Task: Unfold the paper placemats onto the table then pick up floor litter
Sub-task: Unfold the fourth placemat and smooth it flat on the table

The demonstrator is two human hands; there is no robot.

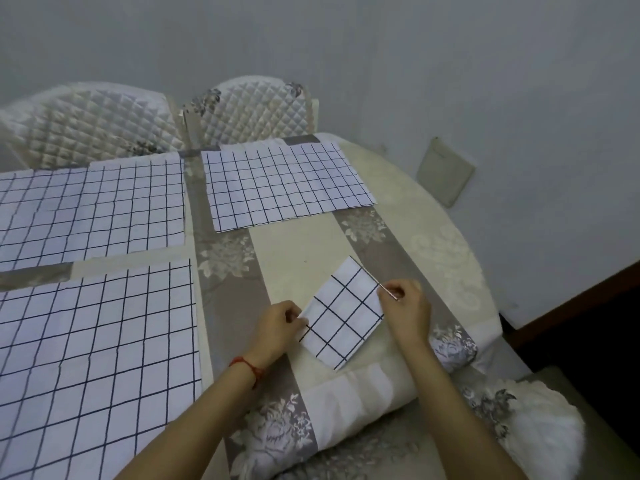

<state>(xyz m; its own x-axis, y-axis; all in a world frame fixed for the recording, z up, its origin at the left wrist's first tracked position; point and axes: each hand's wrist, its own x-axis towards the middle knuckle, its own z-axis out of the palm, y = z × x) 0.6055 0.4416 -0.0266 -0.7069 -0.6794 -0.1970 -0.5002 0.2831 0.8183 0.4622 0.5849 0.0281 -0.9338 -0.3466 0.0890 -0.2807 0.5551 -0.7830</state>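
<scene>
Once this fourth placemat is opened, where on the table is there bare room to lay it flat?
The near right quarter is free: bare tablecloth bordered by the far right placemat, the near left placemat and the table's right edge. The folded placemat, pinched by the left hand and right hand, already sits there. The left half is covered, with the far left placemat too.

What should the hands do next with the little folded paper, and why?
Probably pull apart to open the folded placemat. The left hand and right hand pinch its opposite edges, and three placemats already lie flat, leaving bare table here.
</scene>
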